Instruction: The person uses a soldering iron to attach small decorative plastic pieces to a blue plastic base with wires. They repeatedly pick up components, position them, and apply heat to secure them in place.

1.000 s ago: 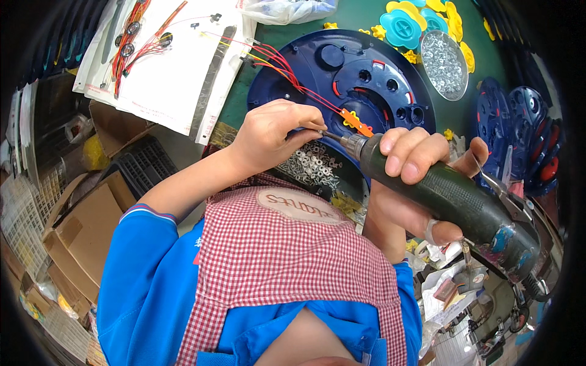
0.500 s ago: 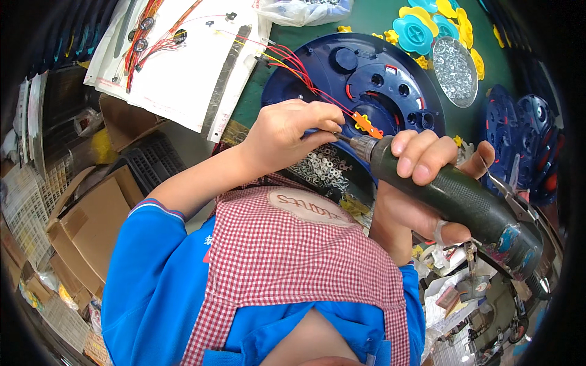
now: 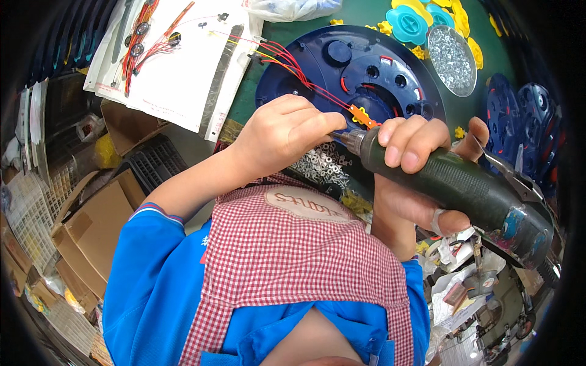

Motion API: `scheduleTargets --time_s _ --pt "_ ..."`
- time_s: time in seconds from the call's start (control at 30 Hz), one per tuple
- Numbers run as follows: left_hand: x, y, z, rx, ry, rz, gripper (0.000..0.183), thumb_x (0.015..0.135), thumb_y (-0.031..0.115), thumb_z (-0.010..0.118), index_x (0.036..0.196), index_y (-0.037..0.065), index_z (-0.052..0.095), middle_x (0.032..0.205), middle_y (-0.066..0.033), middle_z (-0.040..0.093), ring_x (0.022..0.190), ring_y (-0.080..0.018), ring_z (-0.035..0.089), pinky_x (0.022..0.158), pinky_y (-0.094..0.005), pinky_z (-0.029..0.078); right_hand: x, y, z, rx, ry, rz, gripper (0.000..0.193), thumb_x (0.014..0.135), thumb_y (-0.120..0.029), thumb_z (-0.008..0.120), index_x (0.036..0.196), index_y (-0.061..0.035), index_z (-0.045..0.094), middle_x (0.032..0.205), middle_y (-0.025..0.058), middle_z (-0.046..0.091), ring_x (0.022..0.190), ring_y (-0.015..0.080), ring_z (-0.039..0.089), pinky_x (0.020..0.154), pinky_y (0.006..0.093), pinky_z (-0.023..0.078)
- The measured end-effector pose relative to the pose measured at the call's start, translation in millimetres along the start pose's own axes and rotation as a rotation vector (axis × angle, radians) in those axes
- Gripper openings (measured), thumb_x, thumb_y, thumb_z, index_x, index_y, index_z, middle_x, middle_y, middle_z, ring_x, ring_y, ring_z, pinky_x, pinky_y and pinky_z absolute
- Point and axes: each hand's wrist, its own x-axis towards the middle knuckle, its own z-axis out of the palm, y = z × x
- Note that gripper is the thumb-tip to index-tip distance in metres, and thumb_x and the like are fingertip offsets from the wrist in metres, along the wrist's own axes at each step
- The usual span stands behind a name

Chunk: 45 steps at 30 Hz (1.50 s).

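My right hand wraps round a dark green power screwdriver, its metal chuck pointing left. A silver hand tool, perhaps tweezers or snips, also sits by that hand; how it is held is unclear. My left hand is closed in a pinch right at the driver's tip. Whatever lies between its fingertips is hidden. Just beyond rests a round dark blue plastic shell. On the shell lies an orange strip with a yellow piece and red wires attached.
Small washers and screws are heaped below my left hand. A dish of clear small parts stands at the far right, beside teal and yellow flower-shaped pieces. More blue shells lie right. White sheets with wired parts lie left, above cardboard boxes.
The driver and my right hand have shifted slightly left and up in the picture. My left hand's fingertips have moved a little right, still pinched at the tip.
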Motion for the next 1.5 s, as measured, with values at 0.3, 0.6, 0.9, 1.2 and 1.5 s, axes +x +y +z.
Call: scheduleTargets --time_s 0.3,0.6,0.9,1.2,1.5 --pt "-7 -45 -38 0.386 0.034 -0.127 0.032 0.067 0.012 0.079 0.097 0.008 0.070 0.096 -0.0059 0.069 0.088 -0.0245 0.066 0.080 -0.0348 0.053 0 -2 -7 -0.038 0.069 -0.073 0.093 0.078 -0.074 0.061 0.145 -0.0141 0.037 0.085 0.0061 0.056 0.077 0.0202 0.055 0.077 0.0397 0.044" --pt "-7 -95 -55 0.205 0.081 -0.277 0.030 0.074 0.006 0.077 0.103 0.006 0.070 0.090 -0.0056 0.072 0.079 -0.0170 0.068 0.072 -0.0273 0.052 -27 -36 -39 -0.189 0.242 -0.216 0.102 0.076 -0.075 0.062 0.148 -0.0110 0.026 0.083 0.0110 0.059 0.075 0.0236 0.058 0.072 0.0401 0.047" --pt "13 -60 -37 0.321 0.069 -0.016 0.024 0.077 0.000 0.074 0.101 0.006 0.075 0.097 -0.0081 0.070 0.088 -0.0214 0.066 0.078 -0.0285 0.051 -108 -64 -60 -0.733 0.382 -0.156 0.094 0.081 -0.072 0.060 0.138 -0.0045 0.025 0.077 0.0112 0.058 0.069 0.0240 0.060 0.069 0.0413 0.049" --pt "11 -46 -12 0.095 -0.022 0.002 0.026 0.072 -0.005 0.075 0.098 -0.001 0.071 0.091 -0.0128 0.071 0.085 -0.0244 0.067 0.080 -0.0330 0.052 -119 -58 -68 -0.703 0.429 -0.209 0.094 0.081 -0.072 0.059 0.137 -0.0047 0.025 0.078 0.0120 0.060 0.070 0.0242 0.061 0.068 0.0419 0.051" --pt "21 -43 -3 -0.349 -0.076 -0.157 0.014 0.083 -0.002 0.068 0.097 -0.001 0.067 0.094 -0.0083 0.072 0.089 -0.0171 0.066 0.083 -0.0315 0.051 -121 -49 -87 -0.593 0.232 -0.254 0.091 0.082 -0.070 0.061 0.135 -0.0021 0.032 0.079 0.0120 0.060 0.069 0.0229 0.060 0.064 0.0391 0.052"
